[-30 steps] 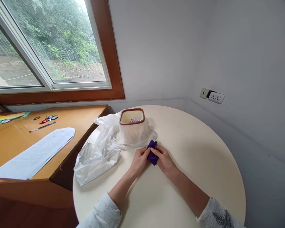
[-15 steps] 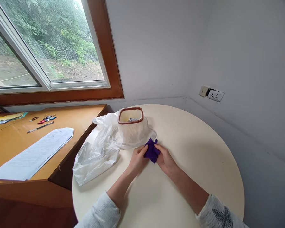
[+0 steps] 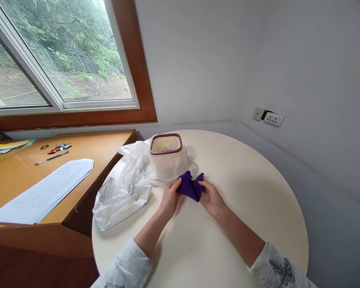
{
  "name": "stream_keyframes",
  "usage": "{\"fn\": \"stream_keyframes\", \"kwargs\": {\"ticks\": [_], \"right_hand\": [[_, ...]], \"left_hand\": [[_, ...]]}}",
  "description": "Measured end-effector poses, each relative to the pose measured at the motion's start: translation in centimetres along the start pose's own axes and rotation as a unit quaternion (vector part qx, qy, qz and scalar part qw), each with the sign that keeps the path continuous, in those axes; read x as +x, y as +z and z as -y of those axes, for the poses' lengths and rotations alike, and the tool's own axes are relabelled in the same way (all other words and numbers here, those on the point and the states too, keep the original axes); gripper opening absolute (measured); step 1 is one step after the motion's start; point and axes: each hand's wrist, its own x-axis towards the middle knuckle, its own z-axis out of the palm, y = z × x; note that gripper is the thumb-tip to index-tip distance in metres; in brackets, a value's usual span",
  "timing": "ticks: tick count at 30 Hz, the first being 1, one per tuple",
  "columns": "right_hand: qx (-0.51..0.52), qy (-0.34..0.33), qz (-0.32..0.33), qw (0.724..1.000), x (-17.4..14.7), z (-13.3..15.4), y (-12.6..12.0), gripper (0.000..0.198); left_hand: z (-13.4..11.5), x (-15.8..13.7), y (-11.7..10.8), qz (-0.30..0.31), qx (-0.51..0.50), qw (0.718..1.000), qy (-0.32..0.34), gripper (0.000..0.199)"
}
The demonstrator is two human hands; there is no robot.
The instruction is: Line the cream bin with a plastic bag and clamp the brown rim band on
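A small piece of purple cloth is stretched between my two hands, over the round cream table. My left hand pinches its left side, thumb on top. On the other side my right hand grips the ragged right edge between thumb and fingers. Just beyond the cloth stands a small bin with a brown rim, wrapped in a clear plastic bag that spreads over the table to the left. Something crumpled and greyish lies inside the bin.
On the wooden desk at the left lie paper sheets, a pen, keys or small red and blue items, and coloured papers. A window is above it. Wall sockets are at the right.
My hands have moved slightly apart, and the purple cloth between them is spread wider, with a dip at its top middle. The bin and bag stay in place.
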Motion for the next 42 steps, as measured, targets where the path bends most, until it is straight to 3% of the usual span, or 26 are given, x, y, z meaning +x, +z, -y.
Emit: {"fn": "stream_keyframes", "kwargs": {"ticks": [9, 16, 21, 30, 38, 42], "right_hand": [[0.056, 0.031, 0.011, 0.998, -0.4, 0.5, 0.1, 0.008], [-0.033, 0.028, 0.046, 0.998, -0.5, 0.1, 0.2, 0.023], [-0.096, -0.043, 0.024, 0.994, -0.1, 0.3, -0.3, 0.021], [-0.211, -0.176, -0.07, 0.959, 0.7, 1.9, -2.1, 0.021], [-0.253, -0.221, -0.076, 0.939, 0.6, 2.2, -1.9, 0.028], [-0.26, -0.236, -0.082, 0.933, 0.7, 2.3, -1.8, 0.031]], "left_hand": [[-0.8, 0.2, -0.5, -0.041, -0.116, 0.992, 0.023, 0.014], [-1.5, 0.3, -0.7, -0.085, -0.19, 0.978, 0.022, 0.004], [-1.7, 0.4, -0.7, -0.08, -0.198, 0.977, 0.013, 0.003], [-0.7, 1.0, -1.3, -0.105, -0.108, 0.989, -0.006, 0.018], [-0.8, 0.6, -1.1, -0.095, -0.005, 0.995, -0.012, 0.041], [-0.9, 0.1, -0.6, -0.079, 0.12, 0.989, 0.022, 0.043]]}}
